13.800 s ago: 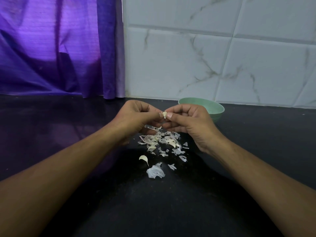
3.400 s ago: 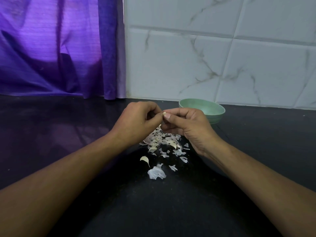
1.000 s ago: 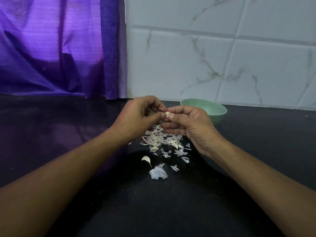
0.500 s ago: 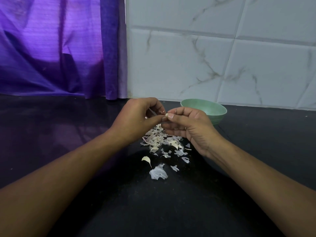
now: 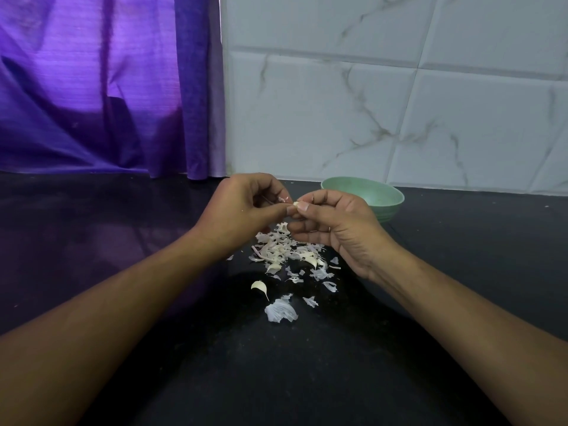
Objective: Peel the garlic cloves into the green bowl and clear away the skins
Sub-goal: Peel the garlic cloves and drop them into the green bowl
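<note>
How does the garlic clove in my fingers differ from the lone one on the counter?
The held clove is pinched between the left hand and right hand, mostly hidden; the lone clove lies untouched on the counter, fully visible, with a curved tip. Both look pale cream.

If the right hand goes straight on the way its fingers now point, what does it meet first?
Probably the left hand: its fingertips face the right hand across the garlic clove both pinch.

One green bowl (image 5: 388,211), one left hand (image 5: 242,212), one right hand (image 5: 338,224), one pinched clove (image 5: 295,204), uncountable skins (image 5: 278,250).
</note>
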Tool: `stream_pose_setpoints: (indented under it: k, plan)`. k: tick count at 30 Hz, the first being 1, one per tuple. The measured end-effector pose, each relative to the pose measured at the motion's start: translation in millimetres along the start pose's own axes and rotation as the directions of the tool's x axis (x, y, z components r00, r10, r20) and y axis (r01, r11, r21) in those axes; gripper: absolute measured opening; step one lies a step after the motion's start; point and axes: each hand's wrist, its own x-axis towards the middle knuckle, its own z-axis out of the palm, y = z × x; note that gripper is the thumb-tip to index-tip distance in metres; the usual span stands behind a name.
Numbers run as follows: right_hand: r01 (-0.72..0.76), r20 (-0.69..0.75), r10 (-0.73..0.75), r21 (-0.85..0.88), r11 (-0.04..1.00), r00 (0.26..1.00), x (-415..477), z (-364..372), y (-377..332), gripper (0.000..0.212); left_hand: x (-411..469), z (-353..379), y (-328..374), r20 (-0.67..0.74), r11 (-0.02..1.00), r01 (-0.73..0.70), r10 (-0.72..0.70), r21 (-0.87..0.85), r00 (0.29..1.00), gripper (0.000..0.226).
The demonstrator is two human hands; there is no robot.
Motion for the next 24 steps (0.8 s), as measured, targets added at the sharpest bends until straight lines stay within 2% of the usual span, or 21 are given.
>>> stream_pose_setpoints:
  k: [4,12,24]
  plan:
    - [0.016,0.0,-0.016,-0.016,1.0,1.0,-0.1,0.3,0.6,0.022,0.3,-0.1,-0.8,0.003,0.999,-0.007,0.007,-0.045,1.0,0.014]
    - [-0.005,-0.015,0.005,0.034,0.999,1.0,0.4,0.0,0.3,0.012,-0.1,-0.4,3.5,-0.009,0.995,-0.091,0.092,0.039,0.996,0.008]
    - [-0.024,-0.019,0.025,0.028,0.999,1.0,-0.5,0.2,-1.8,0.016,1.3,-2.1,0.5,0.018,0.998,-0.054,0.053,0.016,0.998,0.01]
